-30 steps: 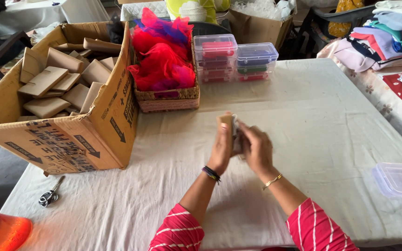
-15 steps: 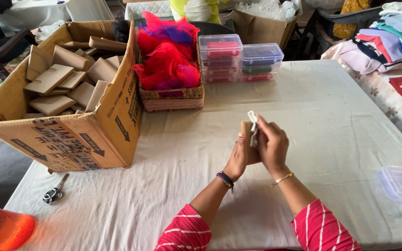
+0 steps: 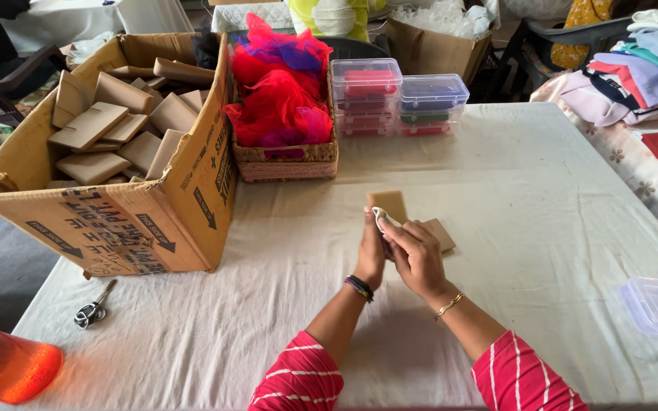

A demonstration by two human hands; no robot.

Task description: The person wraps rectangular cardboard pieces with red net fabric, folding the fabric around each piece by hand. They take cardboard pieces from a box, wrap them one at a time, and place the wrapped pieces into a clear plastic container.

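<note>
left hand: my left hand (image 3: 373, 251) is wrapped around a small brown cardboard piece (image 3: 388, 204), holding it upright over the counter (image 3: 542, 198), so that grip is closed on it

right hand: my right hand (image 3: 414, 255) is pressed up against the left one, fingers pinching a little white bit (image 3: 382, 220) at the cardboard's edge. tbh I can't tell what the white bit is, too small

other cardboard: a second flat brown piece (image 3: 441, 232) pokes out just behind my right hand, lying on the cloth

big box: open carton (image 3: 154, 221) on my left, full of the same brown pieces

basket: wicker basket (image 3: 287, 160) of red and purple netting, right beside the carton

tubs: stacked clear plastic boxes (image 3: 397, 99) behind, well apart from my hands

scissors: scissors (image 3: 93, 308) near the counter's left edge
</note>
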